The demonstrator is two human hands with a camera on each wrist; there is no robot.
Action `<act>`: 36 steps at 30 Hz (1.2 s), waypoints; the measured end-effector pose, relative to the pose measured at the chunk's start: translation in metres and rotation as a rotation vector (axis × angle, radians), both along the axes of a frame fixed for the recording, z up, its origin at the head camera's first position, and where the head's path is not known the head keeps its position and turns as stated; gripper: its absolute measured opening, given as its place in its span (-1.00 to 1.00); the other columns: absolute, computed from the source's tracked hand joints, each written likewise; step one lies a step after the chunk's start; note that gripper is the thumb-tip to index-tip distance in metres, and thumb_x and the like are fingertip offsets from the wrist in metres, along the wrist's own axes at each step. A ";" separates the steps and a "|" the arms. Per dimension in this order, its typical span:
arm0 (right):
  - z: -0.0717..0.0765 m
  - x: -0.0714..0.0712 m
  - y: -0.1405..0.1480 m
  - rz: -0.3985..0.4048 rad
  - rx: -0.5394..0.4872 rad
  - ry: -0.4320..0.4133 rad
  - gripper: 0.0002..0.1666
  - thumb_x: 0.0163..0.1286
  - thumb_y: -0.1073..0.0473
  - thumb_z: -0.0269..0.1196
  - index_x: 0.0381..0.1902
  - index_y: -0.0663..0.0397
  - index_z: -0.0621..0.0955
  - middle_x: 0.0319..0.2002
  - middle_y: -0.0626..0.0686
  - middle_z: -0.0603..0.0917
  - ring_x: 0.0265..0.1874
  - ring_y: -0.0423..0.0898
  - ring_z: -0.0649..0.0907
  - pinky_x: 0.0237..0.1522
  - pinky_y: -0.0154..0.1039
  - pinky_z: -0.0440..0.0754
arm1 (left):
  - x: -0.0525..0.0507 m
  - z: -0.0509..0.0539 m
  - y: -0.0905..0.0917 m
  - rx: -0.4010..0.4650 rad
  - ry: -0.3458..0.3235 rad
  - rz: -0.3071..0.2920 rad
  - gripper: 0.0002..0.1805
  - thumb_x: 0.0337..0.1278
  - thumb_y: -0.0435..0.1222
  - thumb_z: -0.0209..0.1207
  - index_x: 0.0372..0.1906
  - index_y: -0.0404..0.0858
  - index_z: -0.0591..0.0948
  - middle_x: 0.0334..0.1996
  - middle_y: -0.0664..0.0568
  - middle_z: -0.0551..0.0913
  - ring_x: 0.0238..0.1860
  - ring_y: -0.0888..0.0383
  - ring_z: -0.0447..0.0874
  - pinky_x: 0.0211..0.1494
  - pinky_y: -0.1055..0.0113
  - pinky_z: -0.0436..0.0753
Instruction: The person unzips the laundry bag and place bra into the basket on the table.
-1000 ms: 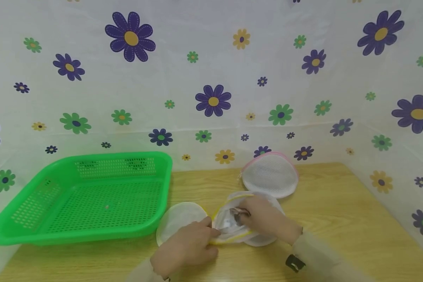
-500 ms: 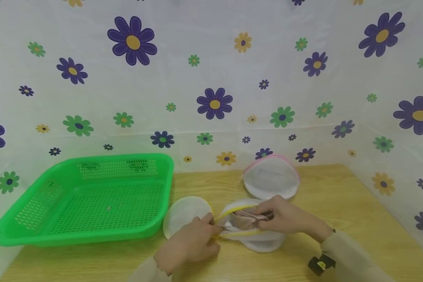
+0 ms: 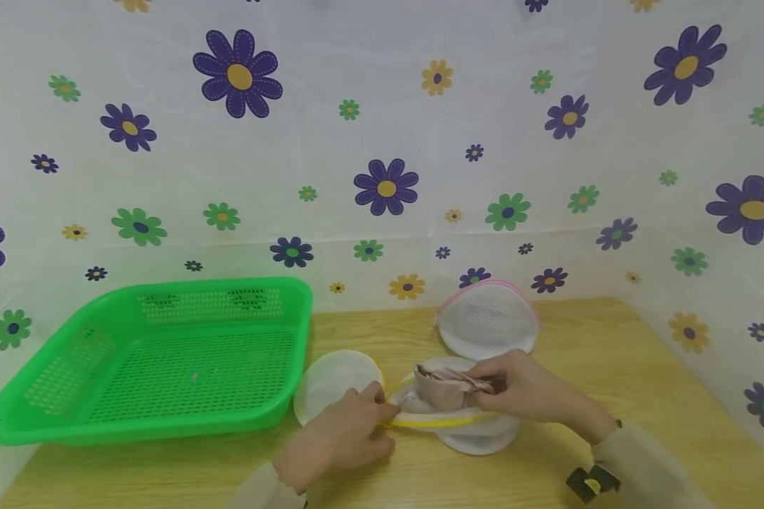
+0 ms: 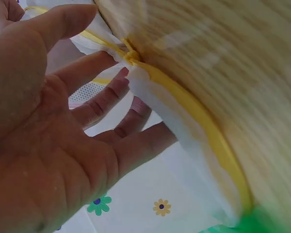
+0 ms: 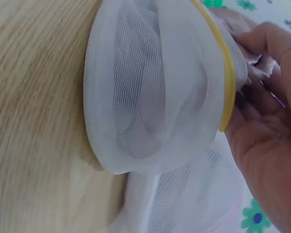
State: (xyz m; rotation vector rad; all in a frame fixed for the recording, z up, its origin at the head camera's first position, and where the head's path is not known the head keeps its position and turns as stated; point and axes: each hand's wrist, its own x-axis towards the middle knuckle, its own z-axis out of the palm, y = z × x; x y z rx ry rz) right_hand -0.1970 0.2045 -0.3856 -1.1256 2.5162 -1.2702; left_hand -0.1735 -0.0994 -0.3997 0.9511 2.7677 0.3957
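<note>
A white mesh laundry bag with a yellow zip edge lies unzipped in the head view, its round flap spread to the left. From its mouth bulges a dusty-pink satin garment; the rest of it is hidden inside. My right hand pinches the garment between thumb and fingers at the bag's right end. My left hand touches the yellow edge where flap and bag meet. In the left wrist view its fingers reach against the mesh, thumb standing apart.
A green plastic basket with perforated walls stands at the left, close to the flap. Behind the laundry bag sits a second mesh bag with pink trim. A flower-printed sheet rises behind the wooden table.
My right hand has come out of the bag, moving right, with the garment in its grip. More of the garment now shows above the mouth. The left hand has stayed nearly in place.
</note>
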 end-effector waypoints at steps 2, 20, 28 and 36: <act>0.002 0.004 -0.004 -0.030 0.034 0.097 -0.86 0.25 0.37 0.36 -0.29 0.03 0.73 -0.49 -0.19 0.59 -0.53 -0.43 0.44 -0.51 -0.49 0.45 | 0.001 -0.001 -0.002 0.029 -0.022 -0.006 -0.52 0.17 -0.14 0.24 0.21 -0.11 0.68 0.04 0.02 0.55 -0.18 0.07 0.47 -0.22 0.30 0.55; 0.003 0.012 -0.033 -0.057 0.075 0.405 -0.85 0.26 0.35 0.40 -0.34 0.00 0.66 -0.52 -0.19 0.53 -0.52 -0.42 0.40 -0.53 -0.51 0.44 | 0.025 -0.004 -0.015 0.017 0.140 -0.016 -0.63 0.18 -0.09 0.25 0.08 -0.07 0.62 0.23 -0.12 0.55 0.02 -0.10 0.62 -0.17 0.06 0.66; 0.002 0.004 -0.046 -0.153 -0.005 0.367 -0.82 0.23 0.43 0.38 -0.24 0.10 0.74 -0.47 -0.13 0.65 -0.46 -0.40 0.53 -0.46 -0.41 0.60 | 0.022 -0.007 -0.017 0.022 0.100 0.027 -0.45 0.22 -0.06 0.21 0.31 -0.08 0.56 0.33 -0.16 0.50 0.10 -0.16 0.62 -0.09 -0.07 0.68; 0.006 0.003 -0.050 -0.189 -0.049 0.440 -0.76 0.15 0.48 0.42 -0.21 0.17 0.77 -0.49 -0.11 0.64 -0.50 -0.41 0.48 -0.51 -0.45 0.54 | 0.023 -0.002 -0.021 0.040 0.075 0.030 -0.42 0.26 -0.05 0.20 0.37 -0.08 0.53 0.37 -0.16 0.47 0.15 -0.17 0.61 0.00 -0.10 0.68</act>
